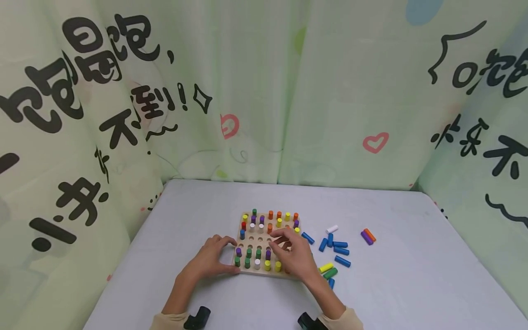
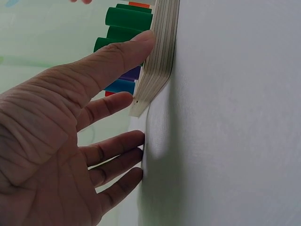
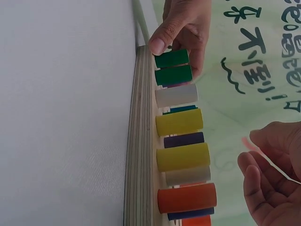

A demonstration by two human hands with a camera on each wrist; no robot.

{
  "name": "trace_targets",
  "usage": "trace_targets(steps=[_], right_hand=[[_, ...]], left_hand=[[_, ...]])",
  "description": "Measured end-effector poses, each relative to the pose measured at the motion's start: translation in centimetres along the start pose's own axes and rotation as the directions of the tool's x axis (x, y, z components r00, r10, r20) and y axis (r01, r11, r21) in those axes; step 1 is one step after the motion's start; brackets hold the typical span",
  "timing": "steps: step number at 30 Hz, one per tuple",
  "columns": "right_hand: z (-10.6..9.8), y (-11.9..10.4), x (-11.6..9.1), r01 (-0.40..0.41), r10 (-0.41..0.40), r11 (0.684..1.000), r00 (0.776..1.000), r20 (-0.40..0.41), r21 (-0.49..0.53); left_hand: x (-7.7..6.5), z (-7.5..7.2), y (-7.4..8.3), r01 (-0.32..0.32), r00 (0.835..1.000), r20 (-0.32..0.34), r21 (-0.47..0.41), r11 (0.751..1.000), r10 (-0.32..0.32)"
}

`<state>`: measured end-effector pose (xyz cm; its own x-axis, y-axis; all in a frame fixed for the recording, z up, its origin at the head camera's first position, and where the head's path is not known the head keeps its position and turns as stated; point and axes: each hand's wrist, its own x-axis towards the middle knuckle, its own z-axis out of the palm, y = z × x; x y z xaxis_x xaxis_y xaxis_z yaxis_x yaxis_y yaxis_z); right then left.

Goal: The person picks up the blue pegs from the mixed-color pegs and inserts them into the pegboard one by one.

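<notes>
A wooden pegboard [image 1: 254, 244] stands on the white table, with rows of coloured pegs upright in its holes. At its front left corner is my left hand [image 1: 212, 256], thumb and index fingertip touching the edges. Green pegs [image 2: 129, 19] stand close by the left thumb. My right hand [image 1: 294, 254] hovers over the right part of the board, fingers bent loosely, and covers some holes there. A gap shows between its thumb and fingertips in the right wrist view, with nothing in it. Beside the index fingertip, in the head view, is an orange peg [image 1: 270, 228].
Several loose blue pegs [image 1: 341, 251] lie right of the board, near a white peg [image 1: 332, 228]. A yellow peg [image 1: 326, 267] and a green peg [image 1: 330, 273] lie by the right wrist. Farther right are a purple peg [image 1: 366, 238] and an orange one [image 1: 370, 235]. Curtains surround the table.
</notes>
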<state>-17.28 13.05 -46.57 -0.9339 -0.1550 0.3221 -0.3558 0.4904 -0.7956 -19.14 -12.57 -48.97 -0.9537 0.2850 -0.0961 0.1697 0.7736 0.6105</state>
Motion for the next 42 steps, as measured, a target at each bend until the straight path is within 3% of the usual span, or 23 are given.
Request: trace_targets(steps=[6, 26, 42], right_hand=[[-0.6, 0.3, -0.2, -0.003, 0.002, 1.0, 0.999, -0.033, -0.019], [-2.5, 2.2, -1.8, -0.141, 0.137, 0.989, 0.988, -0.075, -0.048], [-4.6, 3.6, -1.1, -0.13, 0.123, 0.99, 0.985, -0.12, -0.06]], left_hand=[[0.2, 0.0, 0.0, -0.008, 1.0, -0.002, 0.003, 1.0, 0.008], [-0.3, 0.3, -0.3, 0.0, 1.0, 0.029, 0.008, 1.0, 0.0], [-0.1, 0.1, -0.1, -0.013, 1.0, 0.008, 0.015, 1.0, 0.013]])
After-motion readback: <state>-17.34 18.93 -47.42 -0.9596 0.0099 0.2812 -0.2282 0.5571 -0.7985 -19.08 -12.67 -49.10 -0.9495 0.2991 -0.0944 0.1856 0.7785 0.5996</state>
